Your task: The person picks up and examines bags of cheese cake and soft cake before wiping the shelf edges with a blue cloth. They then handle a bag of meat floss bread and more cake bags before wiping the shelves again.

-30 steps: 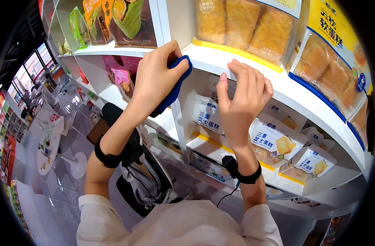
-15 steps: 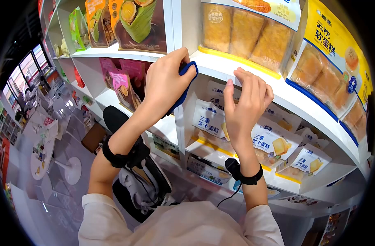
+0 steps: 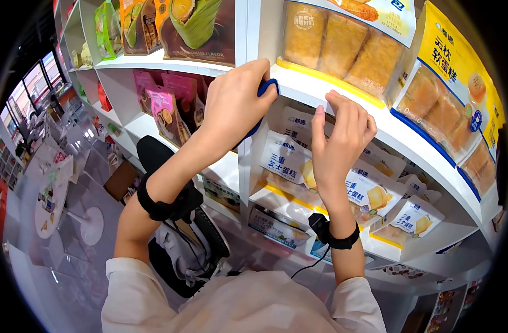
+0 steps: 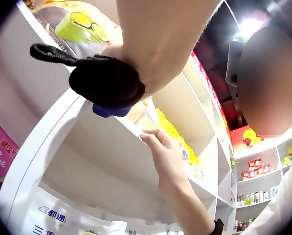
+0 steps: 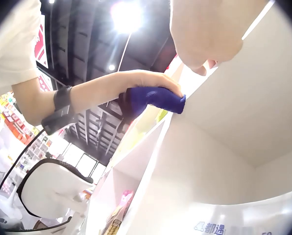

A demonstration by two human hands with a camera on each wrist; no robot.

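Observation:
My left hand [image 3: 234, 99] grips a blue cloth-like pad [image 5: 163, 99] at the front of a white shelf edge [image 3: 305, 97], close to the upright divider. The hand covers most of the pad in the head view; in the left wrist view its dark side has a black loop [image 4: 50, 54]. To the right, my right hand [image 3: 342, 143] is raised with fingers loosely bent, fingertips right at the same shelf edge. Nothing shows in its grasp. White cheese cake bags [image 3: 289, 161] stand on the shelf below it.
Bags of golden bread [image 3: 334, 47] and a yellow cake bag [image 3: 445, 72] stand on the shelf above the edge. Pink pouches [image 3: 166, 114] fill a compartment left of the divider [image 3: 246, 183]. A grey and black chair [image 3: 195, 250] is below my left arm, and a round white table [image 3: 46, 205] stands farther left.
My left hand has shifted slightly right along the shelf edge with the blue pad, which now shows less behind the hand. The right hand has moved a little right too.

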